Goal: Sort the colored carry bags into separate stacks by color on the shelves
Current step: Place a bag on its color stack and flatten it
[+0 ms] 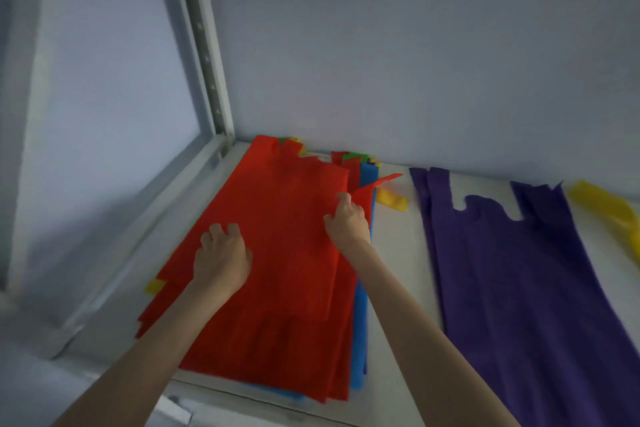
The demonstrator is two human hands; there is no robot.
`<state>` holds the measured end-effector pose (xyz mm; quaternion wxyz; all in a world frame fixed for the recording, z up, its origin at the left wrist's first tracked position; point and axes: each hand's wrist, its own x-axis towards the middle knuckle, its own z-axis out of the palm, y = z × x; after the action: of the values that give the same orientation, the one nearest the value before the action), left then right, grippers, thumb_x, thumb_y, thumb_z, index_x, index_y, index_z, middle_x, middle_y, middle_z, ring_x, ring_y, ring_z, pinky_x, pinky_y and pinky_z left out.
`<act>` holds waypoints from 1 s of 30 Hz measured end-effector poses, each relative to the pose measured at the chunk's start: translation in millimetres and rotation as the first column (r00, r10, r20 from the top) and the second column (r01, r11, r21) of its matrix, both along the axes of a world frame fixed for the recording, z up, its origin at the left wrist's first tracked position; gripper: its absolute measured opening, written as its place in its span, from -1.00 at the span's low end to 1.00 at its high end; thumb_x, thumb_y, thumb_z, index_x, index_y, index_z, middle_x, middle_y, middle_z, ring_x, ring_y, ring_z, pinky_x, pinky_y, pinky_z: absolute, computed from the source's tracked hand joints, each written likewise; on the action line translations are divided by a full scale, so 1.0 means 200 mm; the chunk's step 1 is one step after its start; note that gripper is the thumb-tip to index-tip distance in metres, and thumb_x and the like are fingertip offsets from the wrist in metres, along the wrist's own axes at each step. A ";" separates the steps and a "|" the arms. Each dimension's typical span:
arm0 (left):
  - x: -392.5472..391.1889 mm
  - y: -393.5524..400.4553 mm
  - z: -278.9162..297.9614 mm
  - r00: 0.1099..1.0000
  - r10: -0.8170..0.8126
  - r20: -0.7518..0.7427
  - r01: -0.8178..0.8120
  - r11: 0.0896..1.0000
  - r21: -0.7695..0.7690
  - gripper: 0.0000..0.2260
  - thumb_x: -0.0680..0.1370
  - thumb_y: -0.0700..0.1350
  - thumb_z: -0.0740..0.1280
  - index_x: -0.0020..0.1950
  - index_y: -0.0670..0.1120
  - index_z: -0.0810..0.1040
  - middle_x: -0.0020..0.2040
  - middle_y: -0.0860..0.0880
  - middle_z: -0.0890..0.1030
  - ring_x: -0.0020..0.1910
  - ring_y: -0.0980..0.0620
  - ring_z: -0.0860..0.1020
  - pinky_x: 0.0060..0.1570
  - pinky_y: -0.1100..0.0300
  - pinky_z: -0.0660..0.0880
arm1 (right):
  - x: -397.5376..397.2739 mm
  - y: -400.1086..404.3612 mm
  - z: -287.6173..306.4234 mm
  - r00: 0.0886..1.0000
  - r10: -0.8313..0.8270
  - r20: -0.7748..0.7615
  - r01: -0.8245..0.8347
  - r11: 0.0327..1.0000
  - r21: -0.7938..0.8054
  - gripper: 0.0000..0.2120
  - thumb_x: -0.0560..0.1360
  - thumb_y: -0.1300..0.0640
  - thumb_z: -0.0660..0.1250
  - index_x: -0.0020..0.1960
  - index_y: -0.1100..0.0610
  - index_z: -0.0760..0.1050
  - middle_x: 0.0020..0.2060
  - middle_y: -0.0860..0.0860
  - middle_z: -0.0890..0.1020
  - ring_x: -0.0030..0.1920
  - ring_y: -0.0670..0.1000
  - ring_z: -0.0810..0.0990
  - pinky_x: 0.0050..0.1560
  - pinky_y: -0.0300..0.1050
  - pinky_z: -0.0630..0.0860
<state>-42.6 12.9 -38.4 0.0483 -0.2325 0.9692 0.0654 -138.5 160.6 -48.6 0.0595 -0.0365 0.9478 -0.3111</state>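
Observation:
A mixed pile of carry bags lies at the left of the white shelf [394,253], with a red bag [277,218] on top. Blue [360,340], yellow [391,199] and green [353,157] bags peek out from under it. My left hand [221,256] presses flat on the red bag with fingers curled. My right hand [348,222] pinches the red bag's right edge near its handle and lifts it slightly. A purple bag [519,288] lies spread flat to the right. Another yellow bag [613,215] lies at the far right.
A grey-white metal shelf upright [204,45] stands at the back left corner. A pale wall [415,45] closes the back of the shelf. A bare strip of shelf separates the mixed pile from the purple bag.

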 end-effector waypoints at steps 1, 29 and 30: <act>0.00 -0.05 0.00 1.000 -0.016 0.002 0.016 1.000 0.020 -0.64 0.60 -0.06 0.19 0.35 -0.20 0.31 0.29 -0.20 0.35 0.33 -0.19 0.35 0.22 0.00 0.40 | 0.01 -0.06 0.00 1.000 0.021 -0.011 -0.021 1.000 0.012 -0.51 0.52 0.25 0.18 0.42 0.20 0.17 0.28 0.19 0.46 0.33 0.20 0.36 0.28 0.02 0.32; 0.11 -0.19 -0.05 0.930 -0.339 -0.142 0.341 0.940 -0.013 -0.71 0.58 0.01 0.19 0.22 -0.11 0.45 0.21 -0.10 0.45 0.28 -0.11 0.40 0.20 0.03 0.37 | 0.02 -0.05 -0.02 0.893 -0.447 -0.049 0.432 0.884 -0.180 -0.47 0.52 0.19 0.29 0.39 0.35 0.17 0.35 0.29 0.36 0.38 0.25 0.33 0.32 0.05 0.29; 0.12 -0.20 -0.06 0.943 -0.300 -0.147 0.303 0.953 -0.002 -0.69 0.57 0.01 0.20 0.26 -0.10 0.41 0.23 -0.11 0.42 0.29 -0.11 0.38 0.22 0.04 0.37 | 0.02 -0.05 -0.02 0.909 -0.412 -0.058 0.402 0.906 -0.137 -0.48 0.53 0.18 0.28 0.39 0.36 0.18 0.35 0.29 0.36 0.38 0.25 0.31 0.34 0.04 0.27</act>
<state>-18.2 -27.4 -49.5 -0.0105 -0.0758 0.9935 0.0841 -134.4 150.9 -52.1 -0.0496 0.1452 0.9155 -0.3720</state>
